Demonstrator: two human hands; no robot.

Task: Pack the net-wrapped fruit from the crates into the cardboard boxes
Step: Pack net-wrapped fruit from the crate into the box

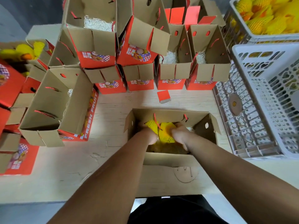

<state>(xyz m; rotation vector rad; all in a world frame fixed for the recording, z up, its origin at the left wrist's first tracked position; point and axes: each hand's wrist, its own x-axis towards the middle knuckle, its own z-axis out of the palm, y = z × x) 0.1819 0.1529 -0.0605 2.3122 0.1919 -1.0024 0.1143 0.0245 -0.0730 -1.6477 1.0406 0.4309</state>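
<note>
Both hands, left [148, 135] and right [180, 135], grip net-wrapped fruit [166, 131] between them (inside cardboard box [168, 158]).

A small red card [163, 96] lies on the table [68, 167].

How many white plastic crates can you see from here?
2. One crate full of yellow net-wrapped fruit sits at the far right corner; one nearer on the right looks empty. Others may lie outside the frame.
</note>
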